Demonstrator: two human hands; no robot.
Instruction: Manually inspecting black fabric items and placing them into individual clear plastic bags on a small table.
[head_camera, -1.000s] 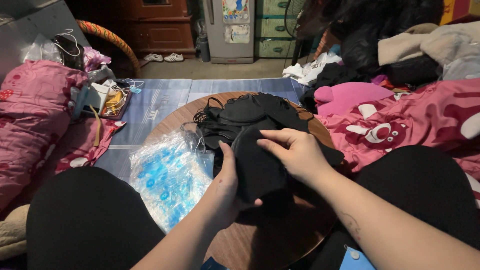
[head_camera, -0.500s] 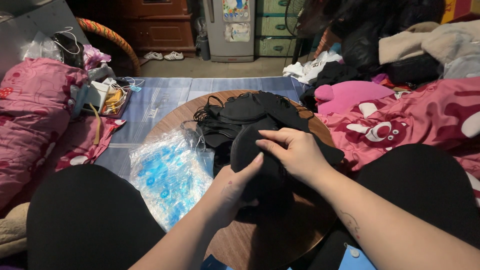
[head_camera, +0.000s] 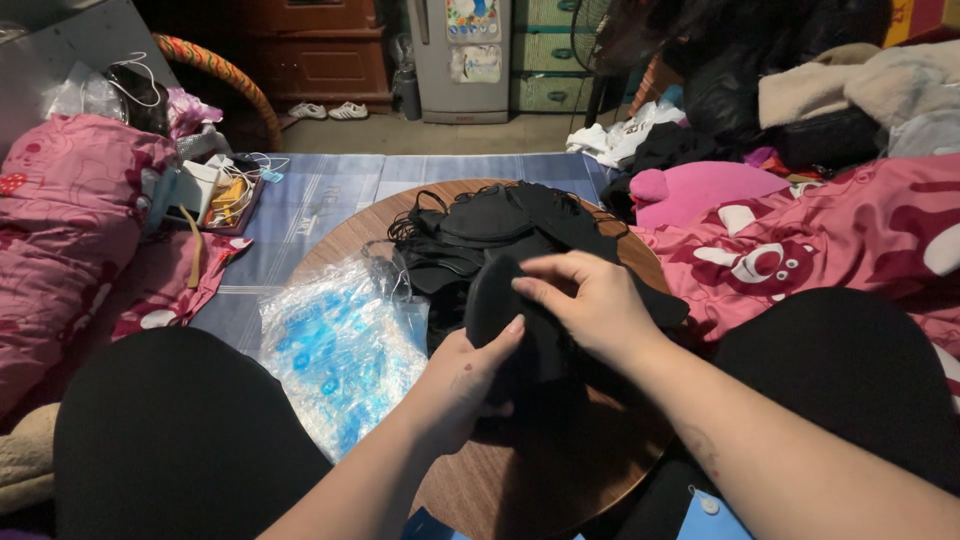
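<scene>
The left hand (head_camera: 465, 375) grips a soft black fabric piece (head_camera: 510, 320) from below, thumb pressed on its face; the right hand (head_camera: 590, 300) pinches its upper edge at 1 o'clock. It looks light and limp, best held by its rim. Beyond, at 12 o'clock, lies a pile of black pieces (head_camera: 490, 230) on the round wooden table (head_camera: 540, 480)

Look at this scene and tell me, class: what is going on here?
A seated person holds a black fabric piece in both hands over a round wooden table. The left hand supports it from below; the right hand pinches its top edge. More black pieces are piled behind, beside a clear plastic bag.
</scene>
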